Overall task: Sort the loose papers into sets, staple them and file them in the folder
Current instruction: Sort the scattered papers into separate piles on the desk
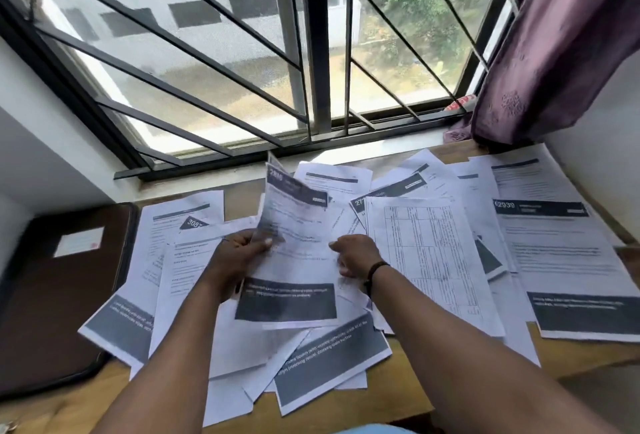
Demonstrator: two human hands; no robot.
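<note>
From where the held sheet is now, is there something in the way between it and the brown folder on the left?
Nothing upright blocks it. The left hand pinches the held sheet above the pile, and only flat loose papers lie between it and the closed brown folder. Their edges reach the folder's right side.

There is one view only — a wide-angle camera on the person's head, looking forward and steeply down over a light wooden desk [585,354] strewn with loose white printed papers [561,253]. It sits close: both bare forearms run up from the six o'clock edge towards the middle. It faces a dark-framed barred window [311,52], which fills the frame from ten through two o'clock — its bars bowed by the lens. A dark brown zipped folder [52,295] lies at eight o'clock, a purple cloth curtain [554,52] at two.
</note>
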